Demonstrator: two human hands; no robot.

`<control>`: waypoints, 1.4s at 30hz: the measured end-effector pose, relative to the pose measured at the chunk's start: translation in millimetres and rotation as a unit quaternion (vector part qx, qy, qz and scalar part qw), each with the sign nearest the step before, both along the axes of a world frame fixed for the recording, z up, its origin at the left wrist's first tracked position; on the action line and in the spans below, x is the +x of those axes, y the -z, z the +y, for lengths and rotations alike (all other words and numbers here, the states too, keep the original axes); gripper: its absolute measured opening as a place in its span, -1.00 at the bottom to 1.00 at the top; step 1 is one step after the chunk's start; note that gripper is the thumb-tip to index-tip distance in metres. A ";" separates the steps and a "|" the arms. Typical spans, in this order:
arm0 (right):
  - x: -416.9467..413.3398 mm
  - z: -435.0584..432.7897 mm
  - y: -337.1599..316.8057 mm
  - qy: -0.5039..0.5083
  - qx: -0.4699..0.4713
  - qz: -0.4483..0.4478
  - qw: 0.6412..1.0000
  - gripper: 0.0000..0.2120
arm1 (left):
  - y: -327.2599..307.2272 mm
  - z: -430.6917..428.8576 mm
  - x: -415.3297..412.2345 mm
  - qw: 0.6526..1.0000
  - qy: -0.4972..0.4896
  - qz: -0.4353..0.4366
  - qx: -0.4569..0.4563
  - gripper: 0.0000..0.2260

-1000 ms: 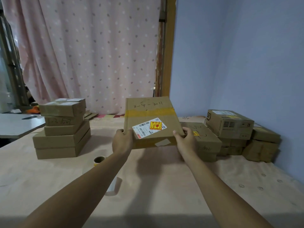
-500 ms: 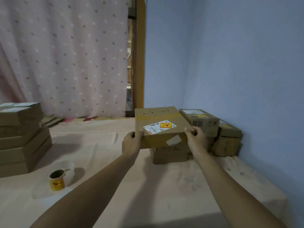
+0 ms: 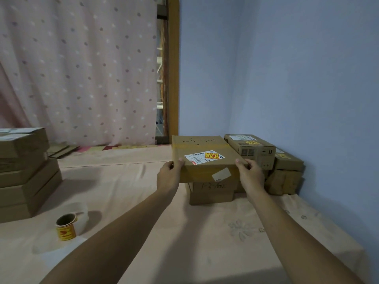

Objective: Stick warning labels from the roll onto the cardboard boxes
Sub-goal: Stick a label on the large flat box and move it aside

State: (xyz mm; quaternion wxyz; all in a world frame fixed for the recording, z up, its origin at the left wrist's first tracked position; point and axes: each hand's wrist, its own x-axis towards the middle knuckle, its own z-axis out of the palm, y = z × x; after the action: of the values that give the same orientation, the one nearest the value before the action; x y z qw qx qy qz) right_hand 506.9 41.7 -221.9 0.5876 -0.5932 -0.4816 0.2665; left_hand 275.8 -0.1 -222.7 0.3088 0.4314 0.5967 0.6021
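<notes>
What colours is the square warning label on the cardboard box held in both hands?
Square warning label: yellow with red print, head view.

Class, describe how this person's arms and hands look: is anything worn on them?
The left forearm and right forearm are bare, no sleeves in view. The left hand and right hand wear no gloves, rings, watch or bracelets.

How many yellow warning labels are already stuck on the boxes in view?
3 yellow labels: one on the held box; one on the taller box to its right; one, less clear, on the low box at the far right. Covered boxes may hide more.
</notes>
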 end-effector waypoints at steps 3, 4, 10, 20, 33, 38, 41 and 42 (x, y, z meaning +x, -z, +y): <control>3.1 2.7 -0.2 0.003 -0.004 -0.005 1.000 -0.57 | 3.0 2.0 2.5 1.000 0.020 -0.003 0.005 -0.48; 4.3 2.8 -0.5 0.004 -0.007 -0.006 1.000 -0.58 | 4.1 2.6 3.8 1.000 0.025 -0.004 0.006 -0.48; 10.6 6.0 1.4 0.008 -0.018 -0.013 1.000 -0.58 | 6.7 5.4 13.3 0.999 0.035 -0.016 0.017 -0.48; 1.5 2.2 -0.8 0.058 0.000 -0.050 0.997 -0.56 | 7.1 3.3 9.2 0.998 0.064 -0.013 0.012 -0.44; -34.0 -20.2 -12.3 0.030 0.107 -0.221 0.969 -0.69 | 5.9 0.0 -4.4 0.989 0.148 -0.007 -0.009 -0.42; -56.2 -32.7 -14.6 -0.031 0.093 -0.244 0.965 -0.71 | 3.7 -11.4 -20.7 0.991 0.117 0.056 -0.014 -0.42; -86.0 -38.8 -22.0 -0.075 0.081 -0.286 0.952 -0.69 | -4.5 -25.4 -41.8 0.988 0.084 0.130 -0.013 -0.51; -98.4 -40.4 -25.5 -0.088 0.079 -0.305 0.945 -0.67 | -7.3 -30.5 -51.9 0.985 0.075 0.157 -0.008 -0.53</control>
State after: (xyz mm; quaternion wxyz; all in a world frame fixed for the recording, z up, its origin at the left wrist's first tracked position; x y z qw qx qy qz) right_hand 408.5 1.3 -196.4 0.4321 -0.5531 -0.7073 0.0846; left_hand 223.9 -30.6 -215.4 0.2594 0.5617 0.6085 0.4969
